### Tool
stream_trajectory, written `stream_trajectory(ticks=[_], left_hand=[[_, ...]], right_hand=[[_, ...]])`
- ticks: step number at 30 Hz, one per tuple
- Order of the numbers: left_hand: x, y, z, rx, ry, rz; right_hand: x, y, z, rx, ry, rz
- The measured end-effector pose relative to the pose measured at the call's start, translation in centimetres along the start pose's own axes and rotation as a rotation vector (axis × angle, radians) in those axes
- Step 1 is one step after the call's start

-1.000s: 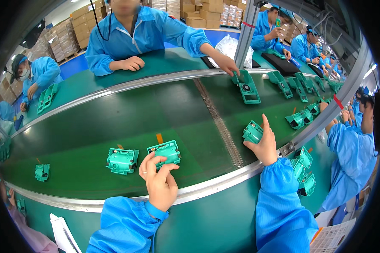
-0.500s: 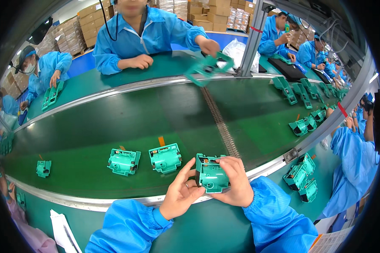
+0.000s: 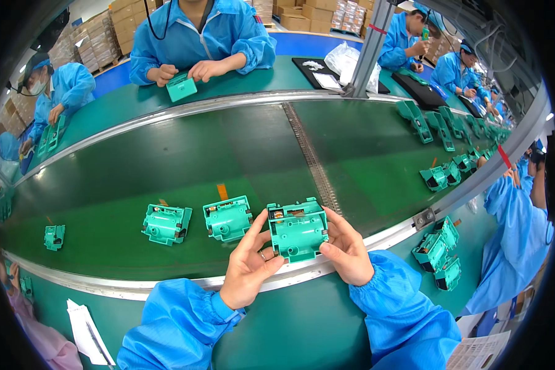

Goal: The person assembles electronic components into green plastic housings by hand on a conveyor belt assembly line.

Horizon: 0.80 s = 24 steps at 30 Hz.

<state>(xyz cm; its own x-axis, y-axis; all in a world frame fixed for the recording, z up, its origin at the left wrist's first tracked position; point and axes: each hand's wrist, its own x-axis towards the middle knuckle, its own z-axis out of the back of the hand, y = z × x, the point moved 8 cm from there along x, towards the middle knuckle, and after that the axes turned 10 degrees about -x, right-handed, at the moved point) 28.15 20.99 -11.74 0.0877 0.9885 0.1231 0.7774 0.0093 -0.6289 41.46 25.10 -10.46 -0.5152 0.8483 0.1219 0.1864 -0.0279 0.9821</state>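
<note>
Left grip (image 3: 248, 271), right grip (image 3: 350, 258), green housing (image 3: 299, 235) between

teal housing (image 3: 299, 236), blue sleeves (image 3: 398, 302), green belt (image 3: 228, 154)

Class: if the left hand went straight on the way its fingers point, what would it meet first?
The left hand would first meet the green housing, which it holds. Beyond that, the line seems to run over the conveyor belt, though depth is unclear in this single view.
</note>
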Motion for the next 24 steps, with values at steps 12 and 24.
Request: stream_trajectory(ticks=[12, 24], left_hand=[[0.1, 0.5, 0.0, -0.027, -0.065, -0.024], [0.6, 1.7, 0.0, 0.007, -0.044, 0.092]], right_hand=[[-0.6, 0.0, 0.7, 0.051, 0.017, 0.034], [-0.2, -1.8, 1.3, 0.498, 0.036, -0.233]])
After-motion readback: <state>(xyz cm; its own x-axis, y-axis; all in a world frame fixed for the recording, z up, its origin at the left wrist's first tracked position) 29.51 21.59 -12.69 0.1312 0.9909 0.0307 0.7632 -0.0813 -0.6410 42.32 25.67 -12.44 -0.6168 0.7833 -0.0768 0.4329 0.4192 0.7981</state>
